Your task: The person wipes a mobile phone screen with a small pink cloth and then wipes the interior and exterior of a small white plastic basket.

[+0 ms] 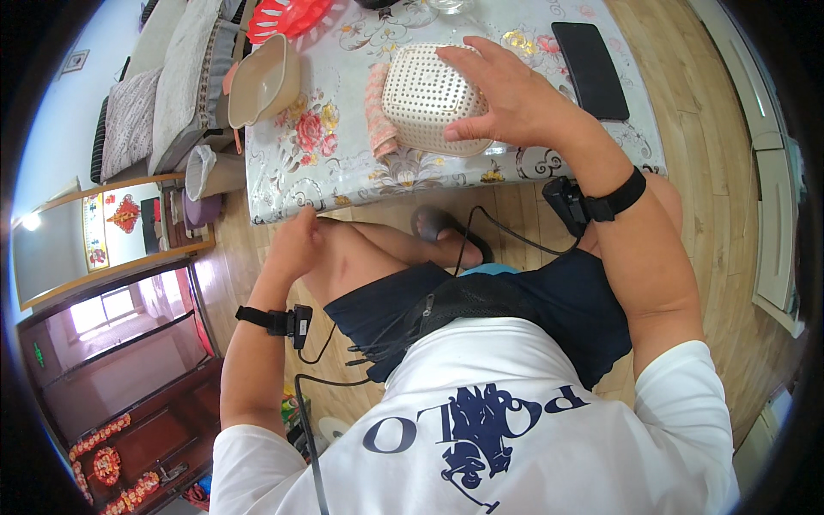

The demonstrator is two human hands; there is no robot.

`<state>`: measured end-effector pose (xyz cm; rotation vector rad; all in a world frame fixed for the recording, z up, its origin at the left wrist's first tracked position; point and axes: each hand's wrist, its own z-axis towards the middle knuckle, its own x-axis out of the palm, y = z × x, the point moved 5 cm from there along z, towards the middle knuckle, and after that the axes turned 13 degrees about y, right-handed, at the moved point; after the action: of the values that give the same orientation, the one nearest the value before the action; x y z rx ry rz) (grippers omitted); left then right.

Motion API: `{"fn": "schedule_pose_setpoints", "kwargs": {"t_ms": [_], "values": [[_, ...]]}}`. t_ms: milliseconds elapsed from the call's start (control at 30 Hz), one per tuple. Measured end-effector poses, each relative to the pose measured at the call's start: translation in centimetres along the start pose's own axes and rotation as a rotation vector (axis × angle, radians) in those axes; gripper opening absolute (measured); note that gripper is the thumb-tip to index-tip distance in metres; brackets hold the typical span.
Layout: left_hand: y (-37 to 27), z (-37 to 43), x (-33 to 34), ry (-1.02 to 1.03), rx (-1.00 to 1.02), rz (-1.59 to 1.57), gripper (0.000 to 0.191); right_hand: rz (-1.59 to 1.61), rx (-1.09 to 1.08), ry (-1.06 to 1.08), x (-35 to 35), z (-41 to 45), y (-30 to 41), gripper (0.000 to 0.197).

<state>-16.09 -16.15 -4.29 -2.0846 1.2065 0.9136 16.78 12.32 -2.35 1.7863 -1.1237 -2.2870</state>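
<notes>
A cream perforated plastic basket [428, 96] lies upside down on the table, its holed base facing up. My right hand [508, 96] spreads over its right part, thumb and fingers apart; whether the fingertips press on it cannot be made out. A folded pink-orange towel [380, 112] shows along the basket's left side, part of it hidden behind the basket. My left hand [293, 244] is by my knee at the table's near left corner, fingers curled. Its fingertips are hidden, so I cannot see if it pinches the tablecloth.
The table has a flowered plastic tablecloth [347, 167]. A beige plastic basin [265, 84] sits at its left edge, a red slotted plastic tray [286, 19] behind. A black smartphone [589, 71] lies to the right. A lined waste bin [215, 172] stands left. Cables hang from both wrist-worn devices.
</notes>
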Motion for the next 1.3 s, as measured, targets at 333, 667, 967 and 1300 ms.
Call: {"fn": "schedule_pose_setpoints", "kwargs": {"t_ms": [333,667,967,1300], "values": [[-1.2,-0.9,0.2,0.157,0.007,-0.005,0.043,0.0,0.005,-0.019,0.2,0.2,0.1,0.105],[-2.0,-1.7,-0.9,0.174,0.114,0.012,0.045,0.022,0.006,0.01,0.4,0.2,-0.2,0.106],[-0.8,-1.7,-0.8,0.173,0.159,-0.141,0.045,0.01,-0.006,-0.011,0.1,0.1,0.0,0.103],[-1.6,-0.9,-0.2,0.068,0.076,0.024,0.03,-0.002,0.009,-0.003,0.0,0.0,0.0,0.106]]}}
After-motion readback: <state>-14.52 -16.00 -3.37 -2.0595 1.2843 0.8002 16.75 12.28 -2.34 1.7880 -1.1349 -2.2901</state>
